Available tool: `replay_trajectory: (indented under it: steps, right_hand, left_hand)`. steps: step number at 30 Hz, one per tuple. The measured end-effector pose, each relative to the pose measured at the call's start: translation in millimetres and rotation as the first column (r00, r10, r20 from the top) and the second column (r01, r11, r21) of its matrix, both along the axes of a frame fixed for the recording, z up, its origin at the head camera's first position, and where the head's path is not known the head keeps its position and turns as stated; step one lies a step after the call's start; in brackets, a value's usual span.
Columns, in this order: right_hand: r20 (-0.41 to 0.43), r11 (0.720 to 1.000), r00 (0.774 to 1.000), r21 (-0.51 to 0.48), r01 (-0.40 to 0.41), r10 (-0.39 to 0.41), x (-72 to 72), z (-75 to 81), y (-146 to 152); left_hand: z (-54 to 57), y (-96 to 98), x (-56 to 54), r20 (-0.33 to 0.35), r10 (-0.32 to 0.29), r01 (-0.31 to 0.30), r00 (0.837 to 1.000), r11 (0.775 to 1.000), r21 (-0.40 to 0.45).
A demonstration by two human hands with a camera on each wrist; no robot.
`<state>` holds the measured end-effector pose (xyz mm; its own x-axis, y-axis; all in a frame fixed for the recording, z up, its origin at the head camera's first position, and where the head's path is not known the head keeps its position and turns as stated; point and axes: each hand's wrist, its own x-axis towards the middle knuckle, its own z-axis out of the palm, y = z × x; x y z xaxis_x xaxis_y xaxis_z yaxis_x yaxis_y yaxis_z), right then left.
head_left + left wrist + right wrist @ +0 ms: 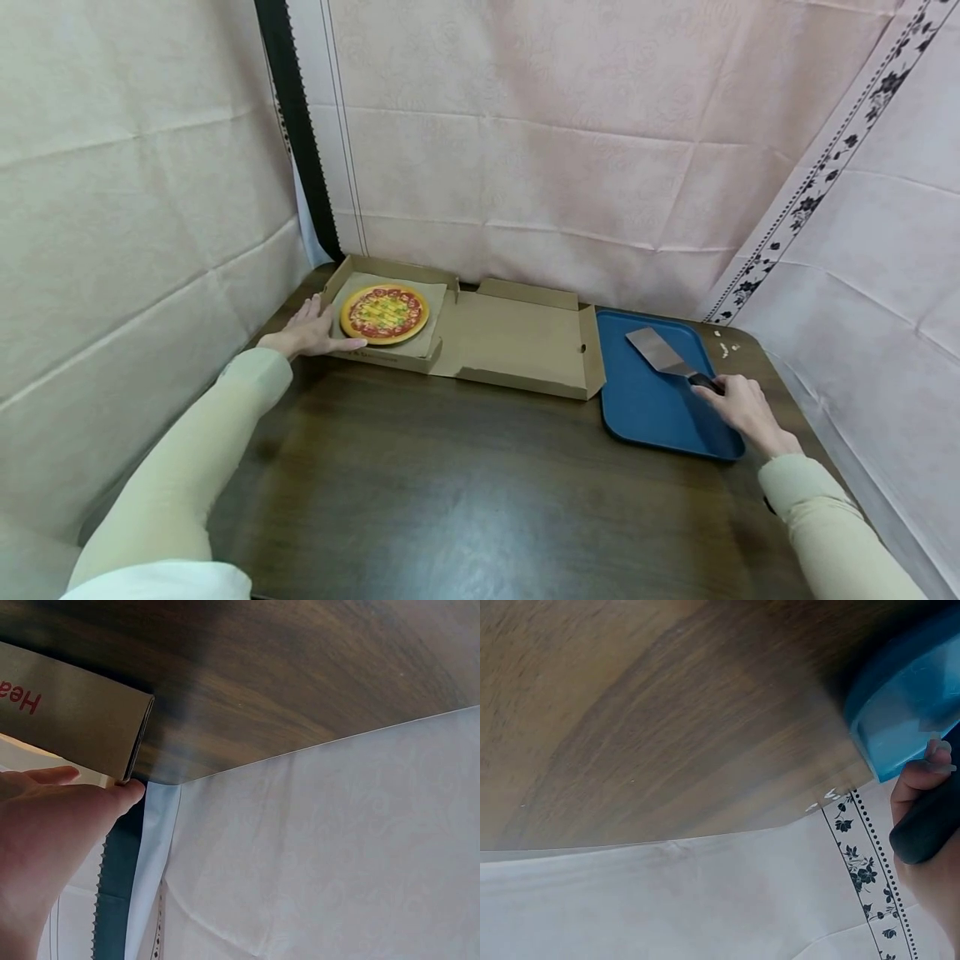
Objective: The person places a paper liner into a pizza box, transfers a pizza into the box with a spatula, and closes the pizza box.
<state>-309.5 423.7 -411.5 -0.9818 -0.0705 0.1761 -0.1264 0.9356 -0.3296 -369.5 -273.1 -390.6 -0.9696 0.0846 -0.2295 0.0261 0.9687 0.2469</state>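
Note:
My right hand point(746, 408) grips the black handle of a spatula point(658, 352), a pizza server with a broad metal blade that lies on or just over a blue tray point(637, 412). In the right wrist view the handle's end point(922, 832) sticks out of the curled fingers. At the left, an opened cardboard pizza box point(517, 337) holds a pizza point(384, 315) on a sheet of paper point(352, 287). My left hand point(306, 329) lies at the box's left side with fingers spread, the thumb reaching over the front wall; its fingertips are at the box's corner point(112, 742).
The box and tray stand side by side along the back of a dark wooden table point(450, 475). Small white bits point(724, 346) lie by the tray's right back corner. Pale cloth point(525, 167) hangs behind and at both sides.

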Motion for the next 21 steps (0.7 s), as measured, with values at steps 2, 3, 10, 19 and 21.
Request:
replay_trajectory:
  steps: [2,3,10,19,21]
  right_hand:
    - [0.003,1.000,1.000,0.002,-0.002,0.002,0.5,-0.2,1]
    - [0.011,1.000,1.000,0.001,-0.001,0.001,1.0,0.0,1]
    - [0.038,1.000,0.999,0.004,0.006,-0.006,2.1,-0.3,5]
    - [-0.006,1.000,1.000,0.021,-0.002,0.002,4.9,-2.3,11]
    - [-0.006,1.000,1.000,0.020,-0.001,0.001,5.7,-2.9,13]
  left_hand:
    - [0.1,0.3,0.2,0.005,0.003,-0.003,1.000,1.000,0.002]
    - [0.2,0.3,0.4,0.005,0.003,-0.003,1.000,1.000,0.004]
    - [0.9,-0.2,1.0,-0.010,-0.009,0.009,1.000,1.000,0.002]
    - [0.8,-0.5,1.0,-0.010,-0.013,0.013,1.000,1.000,0.000]
    - [0.4,-0.5,0.9,-0.007,-0.012,0.012,1.000,1.000,0.000]
